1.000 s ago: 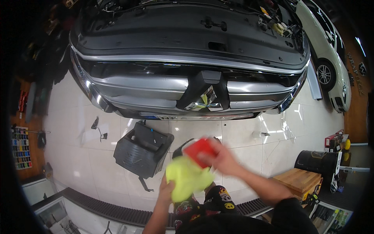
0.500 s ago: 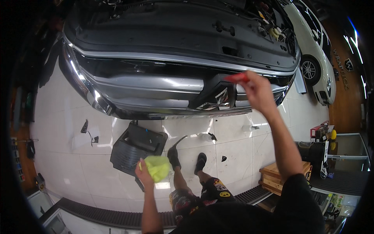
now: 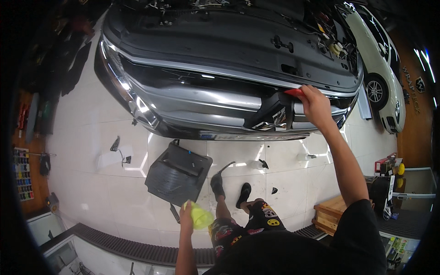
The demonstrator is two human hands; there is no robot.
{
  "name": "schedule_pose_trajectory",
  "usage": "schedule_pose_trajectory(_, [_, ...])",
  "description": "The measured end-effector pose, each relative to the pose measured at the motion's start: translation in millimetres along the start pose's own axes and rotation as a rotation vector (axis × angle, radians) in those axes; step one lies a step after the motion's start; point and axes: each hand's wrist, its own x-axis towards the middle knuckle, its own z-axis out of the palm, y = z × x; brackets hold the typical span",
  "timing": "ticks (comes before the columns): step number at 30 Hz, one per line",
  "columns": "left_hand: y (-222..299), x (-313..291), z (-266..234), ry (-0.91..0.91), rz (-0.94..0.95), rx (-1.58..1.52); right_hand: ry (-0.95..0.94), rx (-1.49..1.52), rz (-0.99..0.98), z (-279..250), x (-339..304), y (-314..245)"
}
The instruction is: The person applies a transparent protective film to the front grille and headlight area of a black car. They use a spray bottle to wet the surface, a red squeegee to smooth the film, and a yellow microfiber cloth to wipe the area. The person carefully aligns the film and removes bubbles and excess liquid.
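Observation:
My right hand (image 3: 316, 107) is closed on a small red flat tool (image 3: 294, 92), its exact kind unclear. The tool's tip lies at the upper edge of the dark emblem mount (image 3: 276, 110) in the car's silver grille (image 3: 206, 98); whether it presses there I cannot tell. Low on the left, my left hand (image 3: 186, 219) grips a crumpled yellow-green cloth (image 3: 200, 216), held away from the car. The bonnet is up, with a black cover (image 3: 220, 43) showing behind the grille.
A black plastic panel (image 3: 176, 176) lies on the tiled floor by my feet. Spray bottles (image 3: 259, 164) and small dark parts (image 3: 115, 143) are scattered there. A wooden crate (image 3: 331, 211) stands at right, near a second, white car (image 3: 389, 87).
The view has shifted, so the car appears further right. My right hand has brought the red tool against or close to the grille's top edge. My left hand still holds the cloth.

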Motion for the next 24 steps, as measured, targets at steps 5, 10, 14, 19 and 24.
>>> schedule_pose_trajectory(5, [134,-67,109,-0.32,0.352,-0.043,0.049,0.373,0.368,9,-91,0])
schedule_pose_trajectory(10, [216,-72,278,0.041,1.425,0.424,-0.03,0.74,0.676,9,-192,-43])
schedule_pose_trajectory(14, [237,-3,381,0.044,1.549,0.973,-0.129,0.859,0.814,32,-249,-70])
schedule_pose_trajectory(19, [237,11,414,0.025,1.763,0.709,-0.142,0.97,1.093,15,-334,-54])
schedule_pose_trajectory(24, [253,33,419,0.159,1.806,0.68,-0.232,0.957,1.094,16,-352,-44])
